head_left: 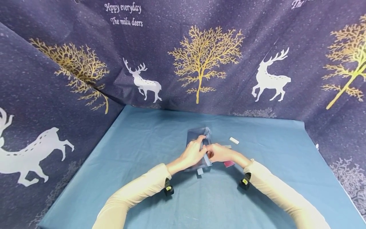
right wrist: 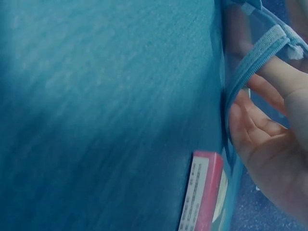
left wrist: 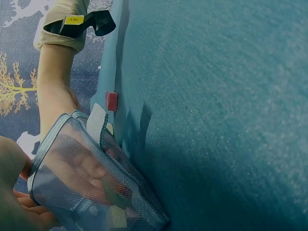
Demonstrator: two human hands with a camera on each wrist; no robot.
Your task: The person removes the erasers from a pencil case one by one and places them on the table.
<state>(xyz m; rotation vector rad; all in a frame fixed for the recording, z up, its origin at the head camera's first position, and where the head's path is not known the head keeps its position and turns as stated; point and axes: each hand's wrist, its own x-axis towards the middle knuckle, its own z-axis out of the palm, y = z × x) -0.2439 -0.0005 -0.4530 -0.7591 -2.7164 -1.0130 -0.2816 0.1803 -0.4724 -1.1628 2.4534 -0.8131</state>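
Observation:
A blue mesh zipper pouch (head_left: 196, 130) is held up on its side, its zippered mouth facing right. My left hand (head_left: 193, 152) grips the pouch's upper rim. In the left wrist view part of that left hand (left wrist: 14, 185) shows at the left edge. My right hand (head_left: 220, 153) reaches into the mouth, and its bent fingers show through the mesh (left wrist: 72, 159). In the right wrist view the right hand (right wrist: 274, 130) lies inside the zipper band (right wrist: 255, 55). Whether its fingers pinch anything is unclear. A pale small item (left wrist: 118, 216) shows through the mesh near the bottom.
A pink box with a white printed label (right wrist: 204, 187) lies just right of the pouch, partly under the right wrist. A small white block (head_left: 234, 140) lies farther back. Another pale item (head_left: 227, 147) shows behind the right hand. Blue cloth (head_left: 143, 143) covers the table.

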